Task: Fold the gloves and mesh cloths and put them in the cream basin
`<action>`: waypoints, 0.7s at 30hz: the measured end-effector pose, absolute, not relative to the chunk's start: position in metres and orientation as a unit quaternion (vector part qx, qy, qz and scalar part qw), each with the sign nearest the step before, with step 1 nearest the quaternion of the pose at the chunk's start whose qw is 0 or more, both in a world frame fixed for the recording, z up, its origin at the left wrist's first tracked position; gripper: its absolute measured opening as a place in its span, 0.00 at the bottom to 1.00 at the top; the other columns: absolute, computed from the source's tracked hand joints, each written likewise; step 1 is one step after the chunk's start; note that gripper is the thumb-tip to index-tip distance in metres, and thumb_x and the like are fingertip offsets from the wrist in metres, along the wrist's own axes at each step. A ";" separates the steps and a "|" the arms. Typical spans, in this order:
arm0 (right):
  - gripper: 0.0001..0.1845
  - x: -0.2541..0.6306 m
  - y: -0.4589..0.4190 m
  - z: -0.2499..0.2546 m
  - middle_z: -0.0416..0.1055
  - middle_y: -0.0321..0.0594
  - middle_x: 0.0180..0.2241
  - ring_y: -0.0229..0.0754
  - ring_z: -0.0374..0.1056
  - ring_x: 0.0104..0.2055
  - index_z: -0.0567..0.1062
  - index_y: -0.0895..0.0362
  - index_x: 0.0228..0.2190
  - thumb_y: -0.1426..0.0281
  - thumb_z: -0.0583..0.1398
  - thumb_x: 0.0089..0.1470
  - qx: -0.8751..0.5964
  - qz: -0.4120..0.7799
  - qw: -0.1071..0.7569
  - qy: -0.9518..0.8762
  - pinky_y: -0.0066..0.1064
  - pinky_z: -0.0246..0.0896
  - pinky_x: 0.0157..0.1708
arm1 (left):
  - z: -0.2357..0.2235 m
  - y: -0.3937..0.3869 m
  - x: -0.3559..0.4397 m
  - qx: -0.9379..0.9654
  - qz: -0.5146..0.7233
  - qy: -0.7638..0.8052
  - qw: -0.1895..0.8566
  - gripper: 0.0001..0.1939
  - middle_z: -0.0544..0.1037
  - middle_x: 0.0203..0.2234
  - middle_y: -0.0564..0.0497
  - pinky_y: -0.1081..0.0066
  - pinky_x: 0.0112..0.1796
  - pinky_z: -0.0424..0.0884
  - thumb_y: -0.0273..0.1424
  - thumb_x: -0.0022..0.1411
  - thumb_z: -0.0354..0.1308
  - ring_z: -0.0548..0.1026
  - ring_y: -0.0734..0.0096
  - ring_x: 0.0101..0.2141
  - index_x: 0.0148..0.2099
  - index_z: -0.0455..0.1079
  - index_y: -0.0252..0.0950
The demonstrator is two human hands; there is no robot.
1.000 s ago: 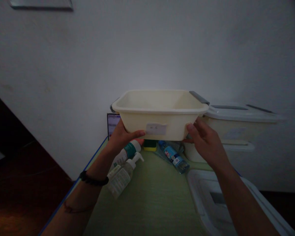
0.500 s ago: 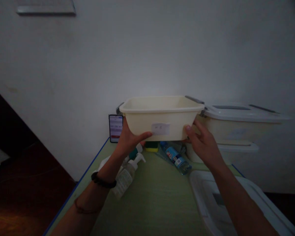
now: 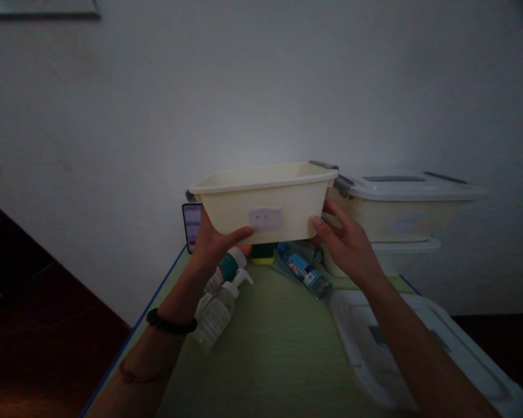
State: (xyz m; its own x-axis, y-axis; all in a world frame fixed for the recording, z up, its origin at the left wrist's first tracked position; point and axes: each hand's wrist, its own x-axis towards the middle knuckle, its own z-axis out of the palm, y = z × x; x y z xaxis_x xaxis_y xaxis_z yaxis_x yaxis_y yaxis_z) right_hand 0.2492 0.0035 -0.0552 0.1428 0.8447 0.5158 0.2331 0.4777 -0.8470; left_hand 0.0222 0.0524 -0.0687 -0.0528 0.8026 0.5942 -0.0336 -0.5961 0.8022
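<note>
Has a storage bin (image 3: 226, 212) raised above the far part of the table (image 3: 287, 360), between left hand (image 3: 211, 241) and right hand (image 3: 346, 241). Shows a phone (image 3: 192, 223) upright beyond the left hand, before the wall (image 3: 261, 87). Places a pump bottle (image 3: 215, 316) on the table's left side, in front of a second bottle (image 3: 227, 267). Has a sponge (image 3: 262, 251) between that pair and a water bottle (image 3: 305, 271) lying to the right. Farther right, stacks a lidded box (image 3: 392, 217) on another box (image 3: 387, 261), with a loose lid (image 3: 457, 331) in front.

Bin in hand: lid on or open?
Open. Both hands, left hand and right hand, hold the cream bin; no lid covers it and its inner wall shows.
</note>
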 end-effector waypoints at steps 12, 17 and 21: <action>0.32 0.247 0.010 -0.067 0.60 0.43 0.59 0.49 0.63 0.56 0.62 0.47 0.56 0.60 0.61 0.50 -0.402 0.275 0.607 -0.628 0.47 0.66 0.50 | -0.070 0.058 0.018 0.559 0.679 0.317 0.354 0.36 0.71 0.47 0.46 0.57 0.46 0.73 0.32 0.43 0.70 0.73 0.56 0.48 0.51 0.53 0.43; 0.31 0.250 0.012 -0.067 0.63 0.42 0.56 0.49 0.67 0.52 0.65 0.47 0.53 0.62 0.64 0.48 -0.426 0.221 0.637 -0.603 0.46 0.68 0.48 | -0.064 0.052 0.014 0.566 0.668 0.355 0.327 0.54 0.72 0.44 0.45 0.54 0.40 0.76 0.29 0.35 0.73 0.78 0.57 0.39 0.55 0.40 0.47; 0.31 0.253 0.012 -0.068 0.63 0.43 0.56 0.50 0.67 0.51 0.67 0.48 0.52 0.63 0.65 0.46 -0.429 0.218 0.634 -0.605 0.46 0.69 0.47 | -0.053 0.047 0.005 0.623 0.615 0.353 0.329 0.63 0.72 0.45 0.43 0.55 0.36 0.78 0.27 0.34 0.74 0.78 0.55 0.38 0.61 0.32 0.50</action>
State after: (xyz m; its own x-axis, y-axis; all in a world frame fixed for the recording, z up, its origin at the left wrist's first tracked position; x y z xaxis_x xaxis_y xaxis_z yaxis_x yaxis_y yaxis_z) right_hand 0.2529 0.0120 -0.0682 0.1726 0.7958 0.5804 0.2413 0.5371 -0.8083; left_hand 0.0050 0.0468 -0.0534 -0.0060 0.8453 0.5343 0.0352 -0.5338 0.8449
